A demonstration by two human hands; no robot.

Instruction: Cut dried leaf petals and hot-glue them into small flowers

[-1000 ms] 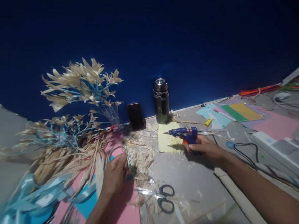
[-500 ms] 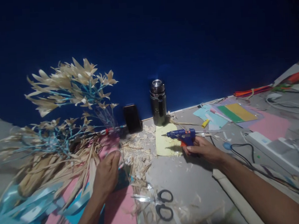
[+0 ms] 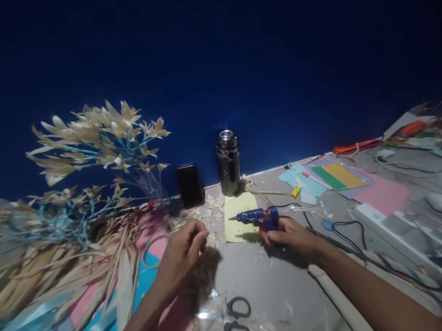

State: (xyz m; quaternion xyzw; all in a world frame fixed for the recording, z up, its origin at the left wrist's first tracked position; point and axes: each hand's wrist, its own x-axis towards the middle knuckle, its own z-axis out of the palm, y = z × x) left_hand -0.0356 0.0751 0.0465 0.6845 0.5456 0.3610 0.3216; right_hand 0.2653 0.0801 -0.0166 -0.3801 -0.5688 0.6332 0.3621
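A blue glue gun [image 3: 259, 218] is gripped in my right hand [image 3: 291, 237], its nozzle pointing left above a yellow paper sheet [image 3: 240, 204]. To the left of it, my left hand [image 3: 184, 247] hovers over scattered dry shavings with its fingers curled together. Whatever those fingers may hold is too small or hidden to make out. Black-handled scissors [image 3: 237, 312] lie on the table below and between my hands. Cream dried-leaf flowers on light blue stems [image 3: 110, 135] stand at the left, beyond my left hand.
Against the blue wall stand a dark metal flask [image 3: 228, 165] and a black phone [image 3: 190, 186]. Dry husk strips [image 3: 99, 258] and blue ribbon [image 3: 36, 321] cover the left side. A white power strip [image 3: 393, 235], cables and coloured papers [image 3: 339, 175] lie at the right.
My left hand has moved right, toward the glue gun, with its fingers curled. My right hand still holds the glue gun over the yellow sheet. The view has shifted slightly.
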